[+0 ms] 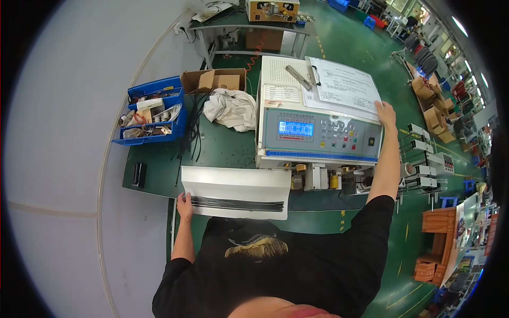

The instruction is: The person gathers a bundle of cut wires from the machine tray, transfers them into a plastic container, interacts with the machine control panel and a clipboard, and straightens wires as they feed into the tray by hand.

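Note:
My left hand (184, 206) is at the left end of a white metal tray (236, 179), its fingers closed around the ends of a bundle of thin black cables (238, 204). The cables lie lengthwise in the tray's near part. My right arm reaches forward, and my right hand (386, 114) rests on the right edge of a white wire-processing machine (265, 124), beside a clipboard (347, 87) with printed sheets. Its fingers look outstretched; their tips are partly hidden. The machine's blue display (296, 128) is lit.
Left on the green table (225, 143) are a blue toolbox (151, 139), a cardboard box (225, 80), a white cloth (230, 108), loose black cables (193, 127) and a small black object (139, 175). A metal bar (299, 78) lies on the machine. A wall (63, 159) stands at left.

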`<state>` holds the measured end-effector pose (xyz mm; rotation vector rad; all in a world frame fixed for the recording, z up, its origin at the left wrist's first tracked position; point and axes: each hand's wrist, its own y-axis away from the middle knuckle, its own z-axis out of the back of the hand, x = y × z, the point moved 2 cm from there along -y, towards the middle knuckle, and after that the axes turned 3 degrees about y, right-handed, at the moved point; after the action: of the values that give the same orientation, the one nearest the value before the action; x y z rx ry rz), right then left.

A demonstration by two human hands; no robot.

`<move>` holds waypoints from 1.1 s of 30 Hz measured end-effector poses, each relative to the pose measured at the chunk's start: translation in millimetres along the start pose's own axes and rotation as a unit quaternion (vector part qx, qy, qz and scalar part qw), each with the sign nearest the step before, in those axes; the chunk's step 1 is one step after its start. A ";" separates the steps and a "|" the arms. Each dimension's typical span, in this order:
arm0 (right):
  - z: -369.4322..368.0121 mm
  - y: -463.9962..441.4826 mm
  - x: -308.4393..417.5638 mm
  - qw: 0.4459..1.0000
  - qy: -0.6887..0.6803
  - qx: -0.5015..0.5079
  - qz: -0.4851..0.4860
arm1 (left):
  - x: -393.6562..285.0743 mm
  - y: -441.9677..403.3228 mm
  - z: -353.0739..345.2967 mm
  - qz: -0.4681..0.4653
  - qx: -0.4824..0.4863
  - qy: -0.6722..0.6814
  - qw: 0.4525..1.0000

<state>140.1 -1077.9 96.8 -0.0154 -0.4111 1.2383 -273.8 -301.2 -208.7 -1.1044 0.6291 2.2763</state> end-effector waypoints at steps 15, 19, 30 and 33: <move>0.5 7.8 -5.3 1.000 -0.009 -0.004 0.011 | 3.5 0.3 -1.2 -0.003 0.012 0.008 1.000; 7.5 16.2 1.7 1.000 -0.002 0.010 0.018 | 0.2 1.5 -0.9 -0.012 0.009 0.004 1.000; 15.9 36.8 20.9 0.999 0.042 0.031 0.005 | 10.3 -3.0 -5.2 -0.007 0.005 0.002 1.000; 15.5 37.1 18.3 0.999 0.040 0.021 0.000 | 13.2 -3.2 -3.7 -0.001 0.011 0.002 1.000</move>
<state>106.3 -1051.8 108.0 -0.0286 -0.3165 1.2422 -276.6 -297.7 -222.0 -1.0990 0.6517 2.2607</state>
